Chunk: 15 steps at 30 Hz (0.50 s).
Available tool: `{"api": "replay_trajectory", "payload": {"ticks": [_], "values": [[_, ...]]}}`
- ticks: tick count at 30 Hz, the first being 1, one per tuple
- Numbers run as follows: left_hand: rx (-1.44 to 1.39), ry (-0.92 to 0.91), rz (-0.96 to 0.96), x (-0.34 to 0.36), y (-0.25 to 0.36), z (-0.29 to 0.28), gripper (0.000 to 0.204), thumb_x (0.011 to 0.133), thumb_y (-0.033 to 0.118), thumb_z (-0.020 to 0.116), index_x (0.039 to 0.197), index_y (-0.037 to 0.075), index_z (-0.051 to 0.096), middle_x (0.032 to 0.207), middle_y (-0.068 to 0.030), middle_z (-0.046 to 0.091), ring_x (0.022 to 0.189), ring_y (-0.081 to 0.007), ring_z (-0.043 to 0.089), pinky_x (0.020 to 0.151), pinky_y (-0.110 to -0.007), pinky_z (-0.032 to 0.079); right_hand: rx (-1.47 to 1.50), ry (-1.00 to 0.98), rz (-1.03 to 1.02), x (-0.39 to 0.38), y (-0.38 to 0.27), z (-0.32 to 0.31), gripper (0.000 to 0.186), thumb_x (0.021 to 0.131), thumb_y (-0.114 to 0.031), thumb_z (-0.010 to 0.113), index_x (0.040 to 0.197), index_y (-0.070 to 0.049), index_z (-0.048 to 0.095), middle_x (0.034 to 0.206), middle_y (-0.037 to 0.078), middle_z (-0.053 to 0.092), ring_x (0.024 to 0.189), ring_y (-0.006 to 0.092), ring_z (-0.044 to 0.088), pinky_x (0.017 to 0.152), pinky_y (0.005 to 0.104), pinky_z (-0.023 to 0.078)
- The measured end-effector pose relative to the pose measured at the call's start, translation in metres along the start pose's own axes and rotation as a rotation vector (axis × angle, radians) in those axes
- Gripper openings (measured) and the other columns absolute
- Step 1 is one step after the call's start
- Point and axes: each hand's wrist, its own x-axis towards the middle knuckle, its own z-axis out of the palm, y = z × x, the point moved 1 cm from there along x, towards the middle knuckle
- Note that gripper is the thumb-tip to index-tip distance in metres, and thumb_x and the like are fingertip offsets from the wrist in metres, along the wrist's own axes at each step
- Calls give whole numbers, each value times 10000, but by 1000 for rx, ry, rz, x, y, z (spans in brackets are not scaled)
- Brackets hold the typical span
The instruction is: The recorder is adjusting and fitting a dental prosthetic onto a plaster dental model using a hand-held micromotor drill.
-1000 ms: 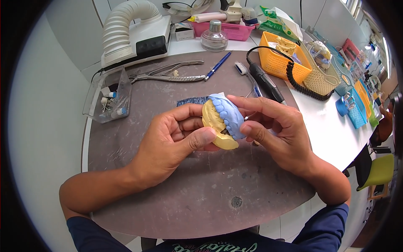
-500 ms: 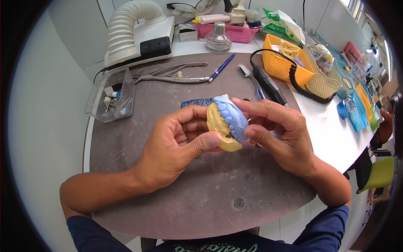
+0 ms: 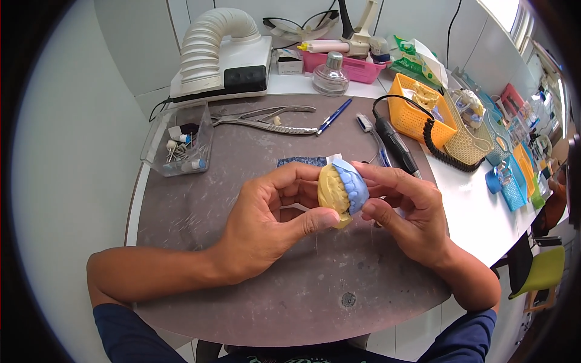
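Note:
Between my hands, above the middle of the brown work mat, are two dental casts set against each other, teeth to teeth. The yellow dental cast (image 3: 330,189) is on the left; my left hand (image 3: 272,209) grips it with the thumb in front and the fingers behind. Against its right side sits the blue dental cast (image 3: 353,187), pinched by my right hand (image 3: 407,206) with thumb and forefinger. Parts of both casts' backs are hidden by my fingers. A dark blue patterned strip (image 3: 301,161) lies just behind the casts.
Behind my hands lie metal pliers (image 3: 266,121), a blue pen (image 3: 334,117), a toothbrush (image 3: 374,138) and a black handpiece (image 3: 396,145) with a coiled cord. A clear tray (image 3: 154,148) of burs stands left, a white hose unit (image 3: 242,48) behind, a yellow basket (image 3: 417,124) right.
The view has shifted, so the whole desk sits lower and further right. The casts have turned a little in my hands, and the yellow one shows less of its lower end.

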Motion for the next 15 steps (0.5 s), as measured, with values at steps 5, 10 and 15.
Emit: {"api": "replay_trajectory", "payload": {"ticks": [5,10,15], "values": [[2,22,61,-3,0,1,390,857,131,740,1195,7,590,1089,-72,666,977,-127,640,859,-279,532,-9,9,-54,1,-3,2,434,855,22,658,1279,-32,585,1112,135,669,971,208,685,825,309,583],[27,35,112,-5,-1,1,377,851,125,741,1187,10,614,1121,-82,658,1001,-140,642,832,-277,545,-89,32,-211,0,3,1,406,850,11,672,1248,-19,595,1140,147,664,984,223,686,803,315,593],[135,49,190,-7,1,2,379,846,130,744,1183,7,622,1130,-89,656,1002,-152,645,839,-289,544,-73,54,-254,-2,4,1,408,842,-7,693,1235,-11,585,1171,156,650,977,238,688,794,322,599]]}}
